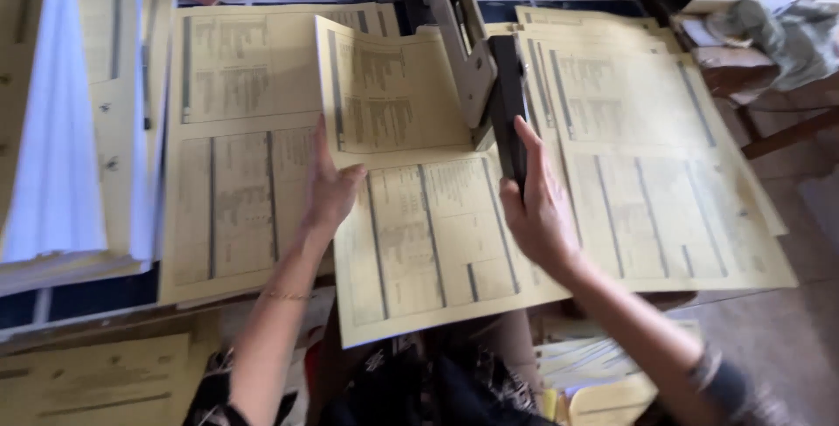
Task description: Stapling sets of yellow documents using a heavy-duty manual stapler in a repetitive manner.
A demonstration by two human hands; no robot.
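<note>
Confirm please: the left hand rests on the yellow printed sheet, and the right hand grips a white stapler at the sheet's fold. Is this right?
Not quite: the stapler is black, not white, as the head view shows. The rest holds: the left hand rests on the yellow printed sheet, and the right hand grips the stapler at the sheet's fold.

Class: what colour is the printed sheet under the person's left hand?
Pale yellow sheet with dark print, head view.

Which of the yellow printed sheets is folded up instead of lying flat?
The middle sheet between both hands: its upper half stands up, left hand at its edge; the left stack and right stack lie flat.
</note>
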